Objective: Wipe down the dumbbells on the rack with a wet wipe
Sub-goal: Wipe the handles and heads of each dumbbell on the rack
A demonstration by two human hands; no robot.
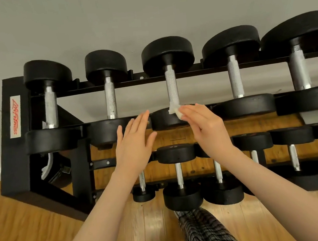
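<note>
A black two-tier rack (17,149) holds black dumbbells with knurled steel handles. My right hand (203,127) holds a crumpled white wet wipe (175,110) with its fingertips at the near end of the handle of the middle top-row dumbbell (171,86), just above that dumbbell's near head (164,119). My left hand (135,143) is flat, fingers straight, in front of the gap between the second dumbbell (110,98) and the middle one, holding nothing.
Three more large dumbbells fill the top tier, with one on the left (50,105) and two on the right (236,78). Several smaller dumbbells (180,175) sit on the lower tier. Wood floor (28,236) lies below; a plaid trouser leg (204,233) stands at the bottom.
</note>
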